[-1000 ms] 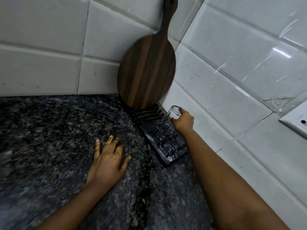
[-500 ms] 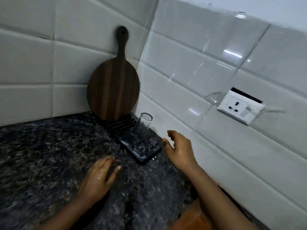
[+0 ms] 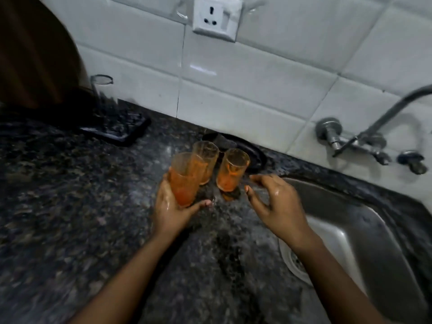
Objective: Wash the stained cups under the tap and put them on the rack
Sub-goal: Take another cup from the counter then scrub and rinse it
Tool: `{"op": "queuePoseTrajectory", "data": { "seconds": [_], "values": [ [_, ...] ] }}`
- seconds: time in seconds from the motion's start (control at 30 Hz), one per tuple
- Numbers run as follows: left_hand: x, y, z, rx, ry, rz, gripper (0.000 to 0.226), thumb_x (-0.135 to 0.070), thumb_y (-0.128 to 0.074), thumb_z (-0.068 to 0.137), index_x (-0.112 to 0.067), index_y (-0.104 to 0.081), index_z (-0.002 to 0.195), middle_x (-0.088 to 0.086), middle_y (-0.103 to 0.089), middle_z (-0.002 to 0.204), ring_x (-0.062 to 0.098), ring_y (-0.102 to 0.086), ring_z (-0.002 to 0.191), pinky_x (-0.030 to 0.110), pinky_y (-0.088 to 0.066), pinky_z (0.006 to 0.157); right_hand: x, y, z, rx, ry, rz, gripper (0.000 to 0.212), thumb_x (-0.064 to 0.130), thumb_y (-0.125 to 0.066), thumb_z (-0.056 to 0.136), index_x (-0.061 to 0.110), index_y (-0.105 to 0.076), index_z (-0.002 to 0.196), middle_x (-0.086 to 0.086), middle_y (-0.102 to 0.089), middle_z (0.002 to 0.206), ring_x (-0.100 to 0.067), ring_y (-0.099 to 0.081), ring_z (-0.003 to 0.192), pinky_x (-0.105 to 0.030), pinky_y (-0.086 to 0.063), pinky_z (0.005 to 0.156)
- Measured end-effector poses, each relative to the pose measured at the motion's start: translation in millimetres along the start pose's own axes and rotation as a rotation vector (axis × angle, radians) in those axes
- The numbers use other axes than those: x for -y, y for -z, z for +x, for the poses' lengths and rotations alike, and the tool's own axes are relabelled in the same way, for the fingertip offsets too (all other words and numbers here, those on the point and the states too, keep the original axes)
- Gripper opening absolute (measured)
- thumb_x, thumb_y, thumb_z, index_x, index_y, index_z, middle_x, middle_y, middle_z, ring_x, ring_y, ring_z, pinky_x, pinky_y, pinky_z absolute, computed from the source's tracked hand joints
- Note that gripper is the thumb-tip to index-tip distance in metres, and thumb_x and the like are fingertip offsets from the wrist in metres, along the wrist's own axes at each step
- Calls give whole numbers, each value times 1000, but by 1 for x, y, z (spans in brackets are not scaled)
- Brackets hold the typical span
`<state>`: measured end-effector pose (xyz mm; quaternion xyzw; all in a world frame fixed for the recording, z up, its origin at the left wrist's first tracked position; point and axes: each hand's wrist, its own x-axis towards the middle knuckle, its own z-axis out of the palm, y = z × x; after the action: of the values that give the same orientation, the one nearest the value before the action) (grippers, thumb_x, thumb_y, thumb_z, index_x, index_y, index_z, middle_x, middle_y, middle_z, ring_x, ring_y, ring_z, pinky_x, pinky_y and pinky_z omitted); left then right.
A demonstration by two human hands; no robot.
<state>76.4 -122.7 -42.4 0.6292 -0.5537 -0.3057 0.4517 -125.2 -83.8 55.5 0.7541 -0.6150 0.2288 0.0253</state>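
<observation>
Head view: near the middle of the frame, the left hand (image 3: 171,206) grips an orange-stained glass (image 3: 184,178), its thumb curled under the glass's lower right and its other fingers wrapped behind the left side. The glass is tilted, its mouth leaning toward the upper left. Just behind it stands a second stained glass (image 3: 205,160), and a little to the right a third stained glass (image 3: 231,170); both rest on the dark speckled counter (image 3: 70,206) and look streaked with orange inside. The third one is just beside the right hand (image 3: 278,204), which hovers with fingers spread wide and slightly bent, touching nothing; its fingertips point toward that glass. Both hands look wet.

Behind the glasses, against the wall, lies a dark round object (image 3: 247,148) that is too dim to identify. In the upper left of the frame a black rack (image 3: 121,129) sits on the counter with a clear glass (image 3: 102,94) standing on it, well apart from the stained ones. A brown wooden board (image 3: 35,54) leans behind the rack at the far left edge.

On the right side of the frame is a steel sink (image 3: 350,230) with its drain (image 3: 297,260) visible beside the right forearm. A metal tap (image 3: 364,139) is mounted on the white tiled wall (image 3: 268,85) above the sink, and a white socket (image 3: 216,17) sits at the top centre.
</observation>
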Motion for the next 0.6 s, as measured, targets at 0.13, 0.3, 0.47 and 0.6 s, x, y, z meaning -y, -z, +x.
{"op": "queuePoseTrajectory", "data": {
  "seconds": [0.13, 0.3, 0.47, 0.6],
  "values": [
    [-3, -17, 3, -119, -20, 114, 78, -32, -82, 63, -7, -41, 125, 11, -57, 119, 26, -58, 101, 28, -46, 77, -40, 1, -27, 81, -100, -3, 31, 33, -60, 88, 9, -64, 105, -9, -66, 100, -25, -62, 94, -37, -51, 75],
    [-25, -51, -39, 48, -152, 122, 77, -26, -81, 63, -13, -40, 127, 0, -55, 114, 23, -57, 101, 29, -48, 77, -84, 2, -51, 97, -177, 107, 26, 30, -67, 83, 9, -68, 97, -7, -69, 92, -21, -64, 88, -32, -51, 70],
    [-82, -114, -78, 178, -282, 229, 91, -31, -80, 62, -14, -35, 140, 12, -54, 132, 31, -57, 113, 39, -50, 88, -148, 17, -71, 57, -198, 209, 24, 29, -69, 81, 12, -68, 97, -1, -69, 93, -13, -64, 84, -26, -49, 66],
    [-123, -170, -103, 239, -324, 254, 87, -33, -79, 59, -16, -41, 136, 9, -61, 125, 29, -60, 110, 35, -50, 85, -216, 39, -82, -27, -291, 317, 28, 24, -71, 79, 10, -66, 103, -4, -69, 96, -14, -64, 82, -26, -50, 69]
  ]
}}
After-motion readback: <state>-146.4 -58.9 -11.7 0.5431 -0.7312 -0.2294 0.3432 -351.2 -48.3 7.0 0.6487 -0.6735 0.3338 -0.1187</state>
